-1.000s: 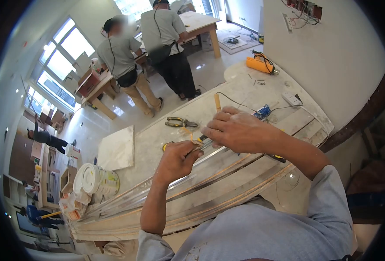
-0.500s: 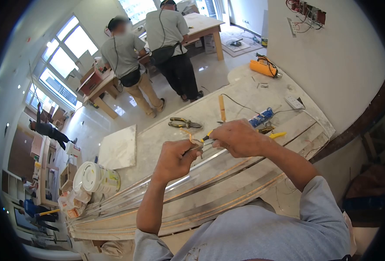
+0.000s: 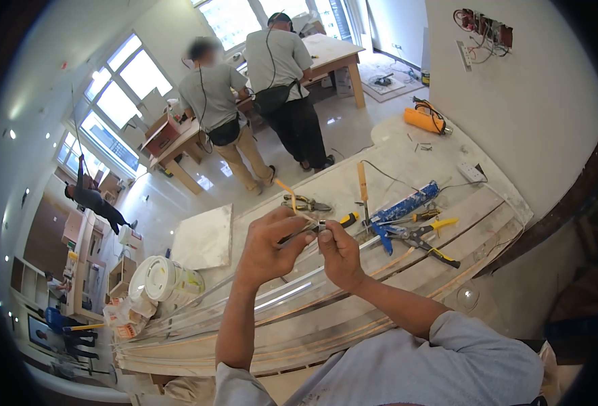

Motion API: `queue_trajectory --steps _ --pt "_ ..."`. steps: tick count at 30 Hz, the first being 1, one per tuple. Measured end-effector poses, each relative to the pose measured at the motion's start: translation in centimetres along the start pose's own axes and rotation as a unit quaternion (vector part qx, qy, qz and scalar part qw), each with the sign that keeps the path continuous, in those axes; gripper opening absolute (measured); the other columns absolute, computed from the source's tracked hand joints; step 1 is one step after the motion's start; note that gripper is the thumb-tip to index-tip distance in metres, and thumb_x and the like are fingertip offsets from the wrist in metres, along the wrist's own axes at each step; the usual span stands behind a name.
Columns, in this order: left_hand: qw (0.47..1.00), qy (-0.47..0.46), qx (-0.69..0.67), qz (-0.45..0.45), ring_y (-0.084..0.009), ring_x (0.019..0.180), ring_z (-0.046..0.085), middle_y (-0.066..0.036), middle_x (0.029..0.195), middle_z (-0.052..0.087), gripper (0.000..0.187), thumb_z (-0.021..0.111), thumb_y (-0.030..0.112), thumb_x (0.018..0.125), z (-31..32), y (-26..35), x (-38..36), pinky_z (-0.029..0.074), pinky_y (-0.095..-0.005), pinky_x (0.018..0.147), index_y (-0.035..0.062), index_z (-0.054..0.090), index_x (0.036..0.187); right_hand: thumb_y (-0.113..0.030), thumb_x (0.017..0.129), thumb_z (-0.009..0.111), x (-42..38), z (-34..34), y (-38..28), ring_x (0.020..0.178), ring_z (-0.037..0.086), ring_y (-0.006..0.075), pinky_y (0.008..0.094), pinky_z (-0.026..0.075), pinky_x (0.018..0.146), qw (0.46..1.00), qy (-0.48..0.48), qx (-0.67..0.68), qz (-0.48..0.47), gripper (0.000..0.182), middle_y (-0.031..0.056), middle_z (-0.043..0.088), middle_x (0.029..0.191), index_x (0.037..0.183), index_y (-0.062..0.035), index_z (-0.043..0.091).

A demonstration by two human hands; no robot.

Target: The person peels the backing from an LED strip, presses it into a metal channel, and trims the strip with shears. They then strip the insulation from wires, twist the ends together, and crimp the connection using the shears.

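My left hand (image 3: 270, 247) pinches a thin, flexible yellow strip (image 3: 294, 198), whose free end curls up past the fingers. My right hand (image 3: 341, 258) is closed at its thumb and forefinger on a small shiny metal piece (image 3: 322, 225) at the strip's other end; whether the two are joined cannot be made out. Just beyond the right fingers lies a yellow-and-black handled tool (image 3: 349, 219), its far part hidden. Black-and-yellow pliers (image 3: 307, 204) rest behind the left hand. Further right are a wooden-handled tool (image 3: 362, 181), a blue caulking gun (image 3: 407, 203) and yellow-and-black cutters (image 3: 424, 240).
Long metal channels (image 3: 285, 294) run along the worktable (image 3: 245, 331). An orange heat gun (image 3: 426, 121) and a white power strip (image 3: 471, 172) lie to the right. White buckets (image 3: 160, 279) stand at left. Two people (image 3: 272, 74) work at a far table.
My right hand has let go of the yellow-and-black tool and come in lower, beside my left, onto the small metal piece. The camera view has shifted, moving the scene right in frame.
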State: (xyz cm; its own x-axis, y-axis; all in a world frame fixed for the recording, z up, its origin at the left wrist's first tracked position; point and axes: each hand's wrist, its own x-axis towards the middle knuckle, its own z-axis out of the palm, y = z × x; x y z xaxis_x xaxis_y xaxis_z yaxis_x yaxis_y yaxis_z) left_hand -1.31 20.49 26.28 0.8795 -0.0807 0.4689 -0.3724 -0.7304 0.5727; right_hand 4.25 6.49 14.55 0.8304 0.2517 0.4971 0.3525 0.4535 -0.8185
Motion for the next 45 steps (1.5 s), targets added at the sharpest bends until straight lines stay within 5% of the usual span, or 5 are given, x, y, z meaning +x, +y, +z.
queue_trajectory --steps 14,26,30,35,45 --pt "0.989 0.041 0.135 -0.038 -0.0360 0.078 0.068 -0.016 0.090 0.069 0.027 0.066 0.009 0.100 -0.4 -1.9 -4.5 0.053 -0.0442 0.070 0.0039 0.068 0.126 -0.028 0.116 0.047 0.3 1.8 -0.8 0.127 0.063 0.0183 0.0359 0.048 0.116 0.972 -0.051 0.216 0.079 0.043 0.0158 0.066 0.136 0.135 0.0094 0.055" --pt "0.989 -0.053 0.139 -0.022 -0.0378 0.084 0.070 -0.020 0.096 0.070 0.066 0.085 0.029 0.084 -0.9 -2.1 -4.0 0.055 -0.0455 0.074 0.0005 0.058 0.137 -0.026 0.116 0.045 -0.2 4.0 1.4 0.136 0.057 0.0213 0.0361 0.045 0.114 0.944 0.008 0.284 0.169 0.047 0.0159 0.058 0.151 0.150 0.0069 0.050" --pt "0.986 -0.046 0.156 -0.023 -0.0391 0.086 0.069 -0.019 0.095 0.069 0.060 0.081 0.023 0.087 -0.6 -3.4 -4.1 0.055 -0.0471 0.075 0.0005 0.056 0.137 -0.031 0.117 0.045 0.4 3.4 2.2 0.073 0.039 0.0005 0.0175 0.039 0.068 0.965 -0.025 0.240 0.100 0.046 -0.0094 0.051 0.085 0.147 0.0001 0.060" --pt "0.983 -0.047 0.178 -0.023 -0.0394 0.085 0.069 -0.018 0.094 0.069 0.052 0.078 0.019 0.091 -0.9 -3.5 -4.1 0.054 -0.0479 0.073 0.0016 0.056 0.135 -0.023 0.115 0.050 1.5 1.4 2.3 0.121 0.055 0.0087 0.0257 0.043 0.106 0.956 -0.129 0.251 0.080 0.044 0.0058 0.066 0.135 0.148 0.0052 0.056" --pt "0.943 0.048 0.326 0.048 -0.0336 0.078 0.070 -0.014 0.095 0.066 0.056 0.081 0.022 0.088 0.9 -6.0 -5.5 0.057 -0.0449 0.063 0.0022 0.056 0.134 -0.027 0.113 0.054 1.9 1.2 4.7 0.151 0.044 0.0290 0.0442 0.029 0.129 0.954 -0.192 0.214 0.089 0.055 0.0191 0.052 0.157 0.152 0.0099 0.046"
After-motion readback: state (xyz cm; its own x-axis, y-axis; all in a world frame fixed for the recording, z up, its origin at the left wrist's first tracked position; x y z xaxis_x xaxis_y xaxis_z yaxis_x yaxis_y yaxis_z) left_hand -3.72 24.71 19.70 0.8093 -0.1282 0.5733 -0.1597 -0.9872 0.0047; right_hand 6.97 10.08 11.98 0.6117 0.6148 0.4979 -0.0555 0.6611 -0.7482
